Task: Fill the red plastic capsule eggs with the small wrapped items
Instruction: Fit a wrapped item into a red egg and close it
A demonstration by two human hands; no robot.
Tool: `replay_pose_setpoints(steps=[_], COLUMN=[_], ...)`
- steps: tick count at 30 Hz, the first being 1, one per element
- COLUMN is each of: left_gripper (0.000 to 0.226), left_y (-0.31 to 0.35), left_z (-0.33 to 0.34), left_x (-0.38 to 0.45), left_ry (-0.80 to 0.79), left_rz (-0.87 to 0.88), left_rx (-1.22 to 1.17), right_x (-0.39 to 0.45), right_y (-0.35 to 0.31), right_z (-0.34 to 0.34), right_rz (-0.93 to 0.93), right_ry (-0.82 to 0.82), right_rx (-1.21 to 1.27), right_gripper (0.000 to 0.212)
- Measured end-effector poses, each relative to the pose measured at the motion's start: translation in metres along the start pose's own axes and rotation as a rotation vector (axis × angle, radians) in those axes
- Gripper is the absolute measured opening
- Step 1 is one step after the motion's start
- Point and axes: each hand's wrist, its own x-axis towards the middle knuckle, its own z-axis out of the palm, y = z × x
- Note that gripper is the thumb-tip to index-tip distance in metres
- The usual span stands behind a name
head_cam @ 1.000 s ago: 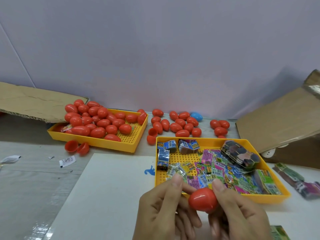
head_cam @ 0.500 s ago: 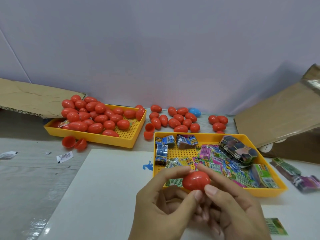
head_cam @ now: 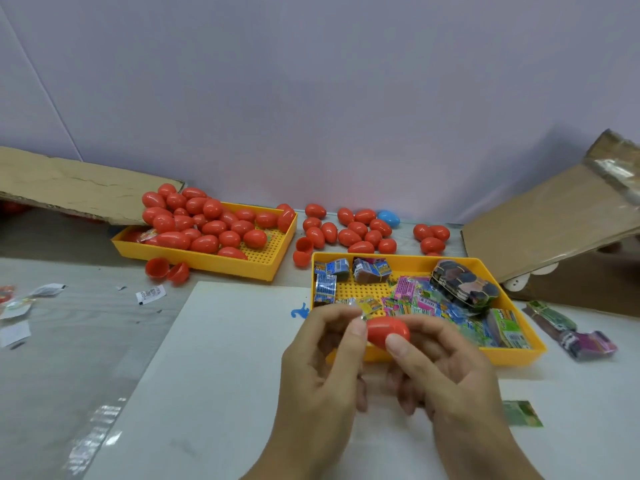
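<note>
- Two hands are meeting over the white board (head_cam: pixel 214 358) on the table (head_cam: pixel 69 358), both gripping one red capsule egg (head_cam: pixel 386 330).
- Left hand (head_cam: pixel 322 372): its grip is curling round the egg's left end, with thumb and forefinger pinching it.
- Right hand (head_cam: pixel 446 372): its grip is clasping the egg's right end, thumb lying across the front.
- Egg: it is being held in the air just in front of the near yellow tray (head_cam: pixel 519 355); whether its halves are fully joined is hard to tell, since fingers are covering the seam.
- Near tray: small wrapped items (head_cam: pixel 408 299) are lying loose inside it, alongside a dark patterned bundle (head_cam: pixel 464 285).
- Far yellow tray (head_cam: pixel 263 265): a heap of red eggs (head_cam: pixel 204 223) is filling its left part.
- Loose red eggs (head_cam: pixel 356 230) are sitting on the table behind the near tray, with one blue egg (head_cam: pixel 388 218) among them.
- Open red egg halves (head_cam: pixel 166 270) are lying in front of the far tray.
- Cardboard sheets are leaning at the left (head_cam: pixel 69 188) and right (head_cam: pixel 554 216).
- Paper scraps (head_cam: pixel 150 293) are lying on the table at the left.
</note>
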Motion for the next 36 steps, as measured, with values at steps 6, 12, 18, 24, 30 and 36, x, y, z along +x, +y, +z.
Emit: replay_pose_setpoints(steps=[6, 12, 18, 24, 30, 36], left_gripper=[0.033, 0.030, 0.008, 0.017, 0.030, 0.013], left_y=[0.005, 0.010, 0.007, 0.008, 0.002, 0.004], left_z=[-0.001, 0.005, 0.009, 0.009, 0.009, 0.008], left_x=[0.003, -0.002, -0.011, -0.011, -0.008, -0.005], left_ry=[0.002, 0.042, 0.029, 0.011, -0.081, -0.023], left_rz=[0.023, 0.045, 0.182, 0.286, 0.304, 0.181], left_rx=[0.074, 0.107, 0.274, 0.217, 0.201, 0.163], right_x=[-0.004, -0.011, -0.011, -0.014, -0.013, -0.011], right_y=[-0.001, -0.002, -0.006, -0.008, -0.009, -0.009], right_z=[-0.002, -0.004, -0.009, 0.002, -0.004, -0.008], right_rz=[-0.018, -0.033, 0.071, 0.000, -0.032, -0.010], right_ry=[-0.067, -0.204, -0.057, -0.007, 0.004, -0.053], right_rx=[-0.050, -0.050, 0.001, -0.175, -0.118, -0.017], right_gripper=[0.030, 0.033, 0.014, 0.036, 0.024, 0.016])
